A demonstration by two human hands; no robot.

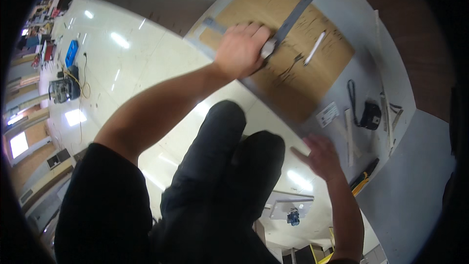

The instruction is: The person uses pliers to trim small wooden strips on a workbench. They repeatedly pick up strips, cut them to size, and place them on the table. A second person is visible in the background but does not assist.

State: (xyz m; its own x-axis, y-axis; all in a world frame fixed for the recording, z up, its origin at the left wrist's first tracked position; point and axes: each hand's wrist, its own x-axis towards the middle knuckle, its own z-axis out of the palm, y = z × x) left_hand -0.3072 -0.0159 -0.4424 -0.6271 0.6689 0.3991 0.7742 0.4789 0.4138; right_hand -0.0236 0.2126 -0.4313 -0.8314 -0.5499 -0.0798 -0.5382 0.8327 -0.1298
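My left hand [243, 48] is closed over a dark grey, ruler-like tool [299, 13] with a long straight blade. A round silver part sits on the tool beside my fingers, and the rest is hidden under the hand. A short grey strip [213, 24] shows on the other side of the hand; whether it belongs to the same tool, I cannot tell. Beneath lies a brown board [298, 95] with dark handwriting, and a white pen [315, 48] rests on it. My right hand [322, 156], slightly blurred, is at the table's near edge, thumb spread and holding nothing.
On the grey table [349, 85], right of the board, are a white printed paper [327, 114], a black pouch with a strap [370, 115], thin pale strips [349, 137] and a yellow-and-black tool [364, 178]. A blue case [72, 53] and a machine [63, 88] stand on the floor leftward.
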